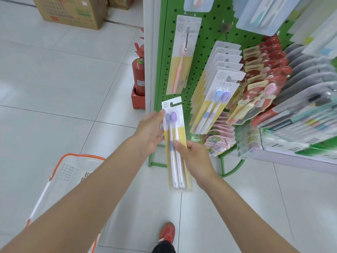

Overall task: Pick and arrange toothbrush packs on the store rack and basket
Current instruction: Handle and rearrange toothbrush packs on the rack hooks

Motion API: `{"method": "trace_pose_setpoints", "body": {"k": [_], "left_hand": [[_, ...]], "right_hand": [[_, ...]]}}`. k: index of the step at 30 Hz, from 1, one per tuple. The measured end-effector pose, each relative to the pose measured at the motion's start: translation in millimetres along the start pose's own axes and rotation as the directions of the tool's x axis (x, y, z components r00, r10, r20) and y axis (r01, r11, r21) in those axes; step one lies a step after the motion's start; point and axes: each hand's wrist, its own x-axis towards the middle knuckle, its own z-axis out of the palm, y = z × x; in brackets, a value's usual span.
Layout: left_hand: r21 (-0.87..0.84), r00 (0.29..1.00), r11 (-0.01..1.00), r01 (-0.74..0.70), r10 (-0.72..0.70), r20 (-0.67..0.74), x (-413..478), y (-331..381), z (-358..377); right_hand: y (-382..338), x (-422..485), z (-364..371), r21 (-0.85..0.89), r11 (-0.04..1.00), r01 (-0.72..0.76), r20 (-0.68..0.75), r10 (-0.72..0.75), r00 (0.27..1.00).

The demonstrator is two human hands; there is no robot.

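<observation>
Glossy white tile floor [54, 88] spread below the left hand [151, 132] and right hand [193, 157], red extinguisher [138, 75] stood in a red stand [137, 101] just beyond the left hand, cardboard boxes [73, 11] sat well beyond it

Toothbrush pack [176, 141]: glossy clear plastic on matt card | pegboard rack [165, 57]: green painted perforated metal | floor [60, 84]: smooth, glossy tile | basket [73, 167]: plastic | boxes [73, 11]: matt cardboard | fire extinguisher [138, 75]: red painted metal
</observation>
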Motion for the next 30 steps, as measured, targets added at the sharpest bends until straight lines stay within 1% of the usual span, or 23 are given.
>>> {"method": "trace_pose_setpoints", "body": {"k": [1,2,3,5,6,8,10,12,13,14,16,18,20,22,26,30], "left_hand": [[0.062,0.999,0.998,0.015,-0.018,0.047,-2.2,-5.9,2.9],[0.094,0.996,0.995,0.025,-0.033,0.085,-4.7,-11.5,5.3],[0.111,0.993,0.994,0.024,-0.036,0.11,-5.9,-17.1,6.6],[0.119,0.992,0.993,0.007,-0.022,0.126,-2.6,-25.4,5.2],[0.107,0.995,0.994,0.006,-0.017,0.103,-0.9,-26.8,2.5],[0.044,0.998,0.998,0.043,-0.045,0.045,0.1,-27.5,-4.8],[-0.013,0.996,0.996,0.084,-0.083,0.033,3.0,-29.8,-12.9],[-0.042,0.993,0.993,0.113,-0.111,0.045,4.0,-33.1,-17.8],[-0.053,0.992,0.991,0.122,-0.12,0.044,3.8,-34.1,-18.8],[-0.06,0.991,0.99,0.125,-0.122,0.048,4.0,-35.4,-19.5],[-0.074,0.99,0.989,0.131,-0.126,0.059,4.5,-38.3,-19.4],[-0.1,0.989,0.985,0.139,-0.133,0.062,3.9,-40.5,-19.3],[-0.132,0.99,0.982,0.138,-0.131,0.055,4.5,-41.2,-21.5],[-0.162,0.992,0.979,0.124,-0.119,0.04,6.8,-41.3,-25.8],[-0.155,0.995,0.982,0.104,-0.103,0.012,9.7,-44.4,-30.1],[-0.197,0.996,0.976,0.092,-0.094,-0.002,13.7,-42.2,-37.4]], "right_hand": [[1.9,0.5,2.3,-0.125,0.99,0.07,-0.025,-0.073,0.997],[3.4,0.5,5.0,-0.239,0.962,0.134,-0.015,-0.141,0.99],[4.5,-0.3,8.1,-0.32,0.931,0.173,0.014,-0.178,0.984],[13.7,-1.5,12.1,-0.393,0.898,0.198,0.127,-0.161,0.979],[16.5,-3.5,12.6,-0.375,0.909,0.18,0.168,-0.125,0.978],[19.7,-7.2,10.3,-0.22,0.97,0.103,0.173,-0.065,0.983],[24.0,-6.8,5.6,-0.037,0.999,-0.036,0.127,0.041,0.991],[29.2,-6.1,0.9,0.087,0.975,-0.205,0.143,0.191,0.971],[31.2,-7.5,-0.2,0.1,0.964,-0.245,0.179,0.225,0.958],[31.7,-10.2,-0.1,0.087,0.964,-0.253,0.212,0.231,0.95],[33.8,-14.0,1.3,0.05,0.97,-0.236,0.227,0.219,0.949],[34.3,-15.5,0.3,0.061,0.969,-0.241,0.224,0.222,0.949],[32.7,-16.7,-3.2,0.084,0.963,-0.257,0.27,0.226,0.936],[33.0,-19.6,-5.0,0.072,0.963,-0.261,0.31,0.227,0.923],[37.1,-21.7,-2.4,0.047,0.967,-0.251,0.305,0.225,0.925],[39.9,-24.0,-6.8,0.068,0.945,-0.321,0.442,0.26,0.859]]}}
